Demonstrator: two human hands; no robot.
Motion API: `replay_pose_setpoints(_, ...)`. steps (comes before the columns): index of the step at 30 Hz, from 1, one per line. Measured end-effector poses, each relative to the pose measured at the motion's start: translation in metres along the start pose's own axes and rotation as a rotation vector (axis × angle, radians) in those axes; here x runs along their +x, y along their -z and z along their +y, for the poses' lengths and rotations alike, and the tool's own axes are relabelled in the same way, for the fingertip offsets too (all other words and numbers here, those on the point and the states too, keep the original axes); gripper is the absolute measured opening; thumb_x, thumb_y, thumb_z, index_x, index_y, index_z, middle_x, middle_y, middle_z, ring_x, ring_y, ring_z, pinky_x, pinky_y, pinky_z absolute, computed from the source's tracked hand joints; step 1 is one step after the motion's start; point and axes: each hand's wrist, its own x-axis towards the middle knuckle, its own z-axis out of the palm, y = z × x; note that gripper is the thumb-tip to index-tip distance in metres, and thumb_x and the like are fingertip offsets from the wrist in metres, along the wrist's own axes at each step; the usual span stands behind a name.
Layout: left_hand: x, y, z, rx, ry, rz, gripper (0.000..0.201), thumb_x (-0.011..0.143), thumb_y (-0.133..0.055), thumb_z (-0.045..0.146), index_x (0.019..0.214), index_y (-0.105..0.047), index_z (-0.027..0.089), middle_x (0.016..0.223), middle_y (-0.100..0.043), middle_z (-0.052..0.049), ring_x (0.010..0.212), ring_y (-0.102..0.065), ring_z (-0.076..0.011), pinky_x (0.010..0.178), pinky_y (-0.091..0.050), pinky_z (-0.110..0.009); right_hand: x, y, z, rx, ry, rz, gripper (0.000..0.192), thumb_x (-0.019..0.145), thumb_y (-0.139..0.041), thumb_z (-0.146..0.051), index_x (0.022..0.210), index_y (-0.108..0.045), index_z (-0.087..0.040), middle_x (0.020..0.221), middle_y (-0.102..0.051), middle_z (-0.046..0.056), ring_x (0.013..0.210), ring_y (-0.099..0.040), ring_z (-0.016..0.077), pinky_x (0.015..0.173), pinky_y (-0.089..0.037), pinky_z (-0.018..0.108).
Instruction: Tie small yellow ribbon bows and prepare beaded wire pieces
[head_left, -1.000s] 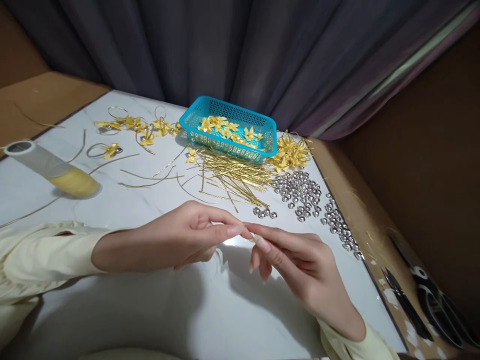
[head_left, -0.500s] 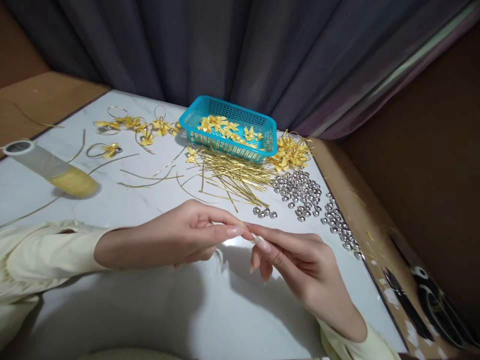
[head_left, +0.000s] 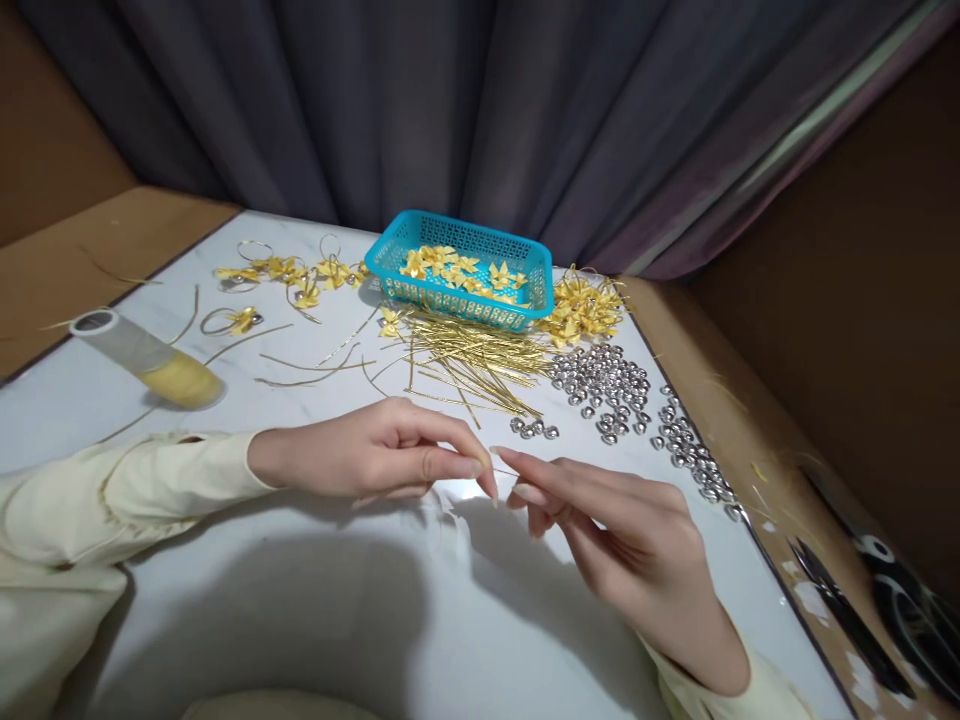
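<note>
Left hand [head_left: 375, 458] and right hand [head_left: 622, 540] fingertips meet (grip seemingly pinched).

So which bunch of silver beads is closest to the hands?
The tiny cluster of silver beads, lying apart from the big pile, just beyond the fingertips.

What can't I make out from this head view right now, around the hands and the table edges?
- What the left hand and right hand pinch between them: too thin to identify, fingertips cover it.
- Contents low in the blue basket: hidden by its near wall.
- Dark tool at the right: cut off by the frame edge, in shadow.
- Silver beads: too small to see their shape.
- Spool: its far end is blurred.
</note>
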Motion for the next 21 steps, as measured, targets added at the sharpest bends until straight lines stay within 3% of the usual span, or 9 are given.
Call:
replay_pose_setpoints(5, 0.0021, 0.0009, 0.0015, 0.097, -0.125, -0.032, 0.025, 0.094, -0.047, 0.026, 0.099, -0.067, 0.012, 0.054, -0.047, 0.005, 0.044, -0.030, -0.0050, 0.042, -0.027, -0.016, -0.0026, -0.0003, -0.0001, -0.016, 0.072, 0.018, 0.048, 0.082, -0.039, 0.004, 0.119, -0.063, -0.015, 0.069, -0.067, 0.003, 0.060, -0.062, 0.0110, 0.057, -0.053, 0.021)
replay_pose_setpoints(8, 0.0038, 0.0004, 0.0018, 0.148, -0.196, 0.000, 0.020, 0.093, -0.049, 0.017, 0.096, -0.068, 0.012, 0.071, -0.064, 0.000, 0.053, -0.047, -0.0046, 0.052, -0.038, -0.012, -0.0028, -0.0006, -0.0006, -0.014, 0.086, 0.020, 0.044, 0.083, -0.040, 0.004, 0.117, -0.063, -0.011, 0.070, -0.067, 0.004, 0.061, -0.061, 0.0115, 0.055, -0.052, 0.022)
replay_pose_setpoints(10, 0.0047, 0.0000, 0.0020, 0.162, -0.222, 0.010, 0.020, 0.092, -0.049, 0.014, 0.094, -0.069, 0.012, 0.087, -0.070, -0.004, 0.071, -0.059, -0.0072, 0.065, -0.043, -0.012, -0.0024, -0.0010, -0.0006, -0.015, 0.087, 0.018, 0.041, 0.084, -0.040, 0.004, 0.116, -0.062, -0.008, 0.069, -0.066, 0.005, 0.060, -0.060, 0.0119, 0.055, -0.051, 0.023)
replay_pose_setpoints(13, 0.0053, -0.0003, 0.0018, 0.172, -0.243, -0.004, 0.020, 0.092, -0.048, 0.014, 0.095, -0.068, 0.011, 0.100, -0.071, -0.007, 0.092, -0.063, -0.0110, 0.078, -0.045, -0.013, -0.0024, -0.0026, 0.0003, -0.024, 0.094, 0.016, 0.039, 0.084, -0.040, 0.004, 0.114, -0.063, -0.004, 0.069, -0.066, 0.006, 0.061, -0.060, 0.0124, 0.055, -0.051, 0.024)
replay_pose_setpoints(21, 0.0035, -0.0001, -0.0001, 0.196, -0.274, -0.036, 0.020, 0.093, -0.047, 0.011, 0.098, -0.066, 0.009, 0.106, -0.071, -0.009, 0.098, -0.064, -0.0106, 0.084, -0.045, -0.012, -0.0033, -0.0050, -0.0016, -0.060, 0.120, 0.023, 0.036, 0.085, -0.039, 0.003, 0.112, -0.062, 0.001, 0.066, -0.064, 0.007, 0.059, -0.059, 0.0126, 0.054, -0.051, 0.024)
